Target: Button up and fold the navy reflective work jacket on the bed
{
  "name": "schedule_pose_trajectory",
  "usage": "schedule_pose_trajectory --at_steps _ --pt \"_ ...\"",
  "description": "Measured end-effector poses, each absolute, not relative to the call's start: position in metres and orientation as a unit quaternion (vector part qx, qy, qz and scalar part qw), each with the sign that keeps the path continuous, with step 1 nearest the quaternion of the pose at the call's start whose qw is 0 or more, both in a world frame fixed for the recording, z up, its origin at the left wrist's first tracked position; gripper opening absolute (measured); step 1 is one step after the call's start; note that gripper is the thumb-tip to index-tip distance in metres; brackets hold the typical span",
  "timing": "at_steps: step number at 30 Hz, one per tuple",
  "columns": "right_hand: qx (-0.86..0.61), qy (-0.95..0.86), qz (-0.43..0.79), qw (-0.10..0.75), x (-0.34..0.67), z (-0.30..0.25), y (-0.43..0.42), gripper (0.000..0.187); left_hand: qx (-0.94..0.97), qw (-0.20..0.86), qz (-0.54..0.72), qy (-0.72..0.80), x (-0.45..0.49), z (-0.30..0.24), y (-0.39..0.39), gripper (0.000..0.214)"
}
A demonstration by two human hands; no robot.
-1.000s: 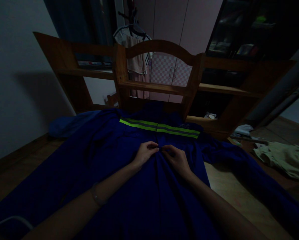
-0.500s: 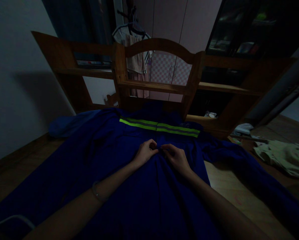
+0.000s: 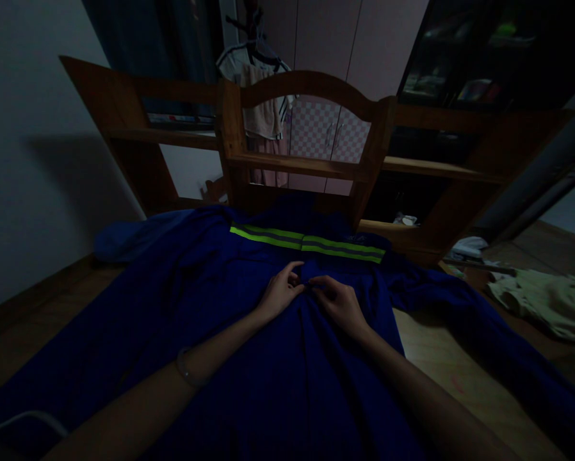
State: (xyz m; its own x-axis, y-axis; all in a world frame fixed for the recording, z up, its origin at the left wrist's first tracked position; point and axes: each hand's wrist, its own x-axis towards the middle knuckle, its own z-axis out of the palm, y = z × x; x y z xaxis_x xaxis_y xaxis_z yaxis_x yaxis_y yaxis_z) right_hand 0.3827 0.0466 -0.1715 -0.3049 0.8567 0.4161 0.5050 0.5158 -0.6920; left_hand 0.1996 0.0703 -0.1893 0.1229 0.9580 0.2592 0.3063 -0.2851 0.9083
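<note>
We see a blue work garment (image 3: 268,384) spread flat across the wooden boards (image 3: 441,365), its top end reaching the far edge, right under the wooden frame (image 3: 307,86). Both hands rest on the garment's middle line, just short of the yellow-green reflective stripe (image 3: 307,243). The left hand (image 3: 280,293) and right hand (image 3: 340,301) sit side by side with their fingertips almost meeting. Each has its fingers curled and pinches a small fold of the blue fabric between thumb and fingers, though the dim light hides finer detail. A thin bracelet (image 3: 184,371) circles the left wrist. A pale khaki cloth (image 3: 542,301) lies crumpled well apart, toward the boards' right edge.
</note>
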Motion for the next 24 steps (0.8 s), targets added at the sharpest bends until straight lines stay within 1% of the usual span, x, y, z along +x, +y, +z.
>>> schedule_pose_trajectory --at_steps 3,10,15,24 --pt "-0.435 -0.779 0.222 0.394 0.3819 -0.1708 0.0460 0.022 0.662 0.358 0.449 0.481 0.1995 -0.1887 0.0708 0.036" --pt "-0.429 -0.782 0.225 0.393 0.3827 -0.1704 0.0458 0.025 0.684 0.341 0.440 0.472 0.1986 -0.1877 0.0709 0.019" --pt "-0.425 -0.783 0.226 0.395 0.3828 -0.1722 0.0461 0.030 0.688 0.317 0.436 0.485 0.1985 -0.1899 0.0732 0.018" --pt "-0.427 -0.782 0.222 0.396 0.3826 -0.1706 0.0447 0.029 0.673 0.329 0.441 0.495 0.1993 -0.1886 0.0732 0.017"
